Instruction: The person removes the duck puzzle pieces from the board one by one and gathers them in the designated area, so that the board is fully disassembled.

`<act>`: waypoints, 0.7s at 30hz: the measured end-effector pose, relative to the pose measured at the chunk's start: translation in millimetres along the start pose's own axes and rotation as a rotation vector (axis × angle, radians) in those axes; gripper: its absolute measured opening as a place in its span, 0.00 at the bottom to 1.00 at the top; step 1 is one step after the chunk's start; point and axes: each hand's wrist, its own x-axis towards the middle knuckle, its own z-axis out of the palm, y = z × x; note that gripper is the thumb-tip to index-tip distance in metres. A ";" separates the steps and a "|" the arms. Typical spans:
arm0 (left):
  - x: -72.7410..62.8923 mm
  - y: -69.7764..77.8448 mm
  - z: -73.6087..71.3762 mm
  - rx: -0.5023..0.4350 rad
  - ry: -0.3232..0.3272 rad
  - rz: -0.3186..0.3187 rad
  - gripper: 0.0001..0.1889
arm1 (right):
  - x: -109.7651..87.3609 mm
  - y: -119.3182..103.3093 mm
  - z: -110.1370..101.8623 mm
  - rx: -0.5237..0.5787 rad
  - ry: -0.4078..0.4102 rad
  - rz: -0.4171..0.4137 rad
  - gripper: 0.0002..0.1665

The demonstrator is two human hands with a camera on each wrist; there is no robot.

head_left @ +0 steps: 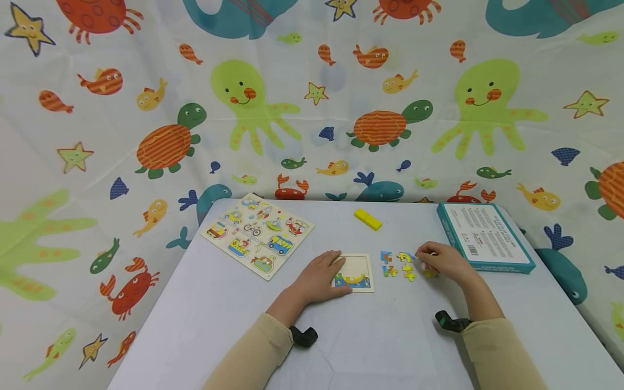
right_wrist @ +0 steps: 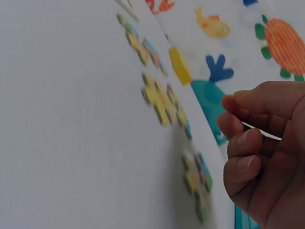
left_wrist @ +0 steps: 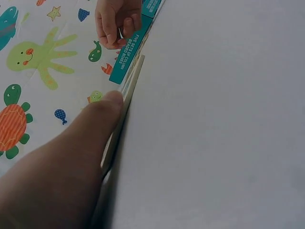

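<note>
In the head view my left hand (head_left: pixel 318 276) rests on the left part of a small framed puzzle board (head_left: pixel 358 264). Its fingers stretch over the frame, and the thumb (left_wrist: pixel 97 117) lies along the near edge. Blue and yellow picture pieces fill the board's lower part; the upper part shows bare wood. My right hand (head_left: pixel 444 261) hovers over the right end of a group of loose puzzle pieces (head_left: pixel 408 272), partly hiding some. In the right wrist view its fingers (right_wrist: pixel 243 143) are loosely bent above the blurred pieces (right_wrist: pixel 159 98), with nothing visible between them.
A larger wooden picture board (head_left: pixel 268 230) with vehicles lies at the back left. Behind the pieces is a yellow block (head_left: pixel 368 219). A teal-edged box (head_left: pixel 487 238) lies behind my right hand, and a patterned cloth (head_left: pixel 312 119) hangs behind the white table (head_left: pixel 195 325).
</note>
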 end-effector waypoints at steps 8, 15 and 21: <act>0.1 -6.1 -0.7 -0.024 -0.027 0.014 0.48 | 10.2 -38.2 22.6 0.021 -0.056 -0.120 0.17; 0.1 -6.2 -1.5 -0.040 -0.028 0.006 0.51 | 14.2 -72.4 47.0 0.041 -0.122 -0.176 0.15; -0.4 -5.5 -2.4 -0.037 -0.025 0.003 0.52 | 15.1 -94.2 70.9 0.022 -0.183 -0.222 0.14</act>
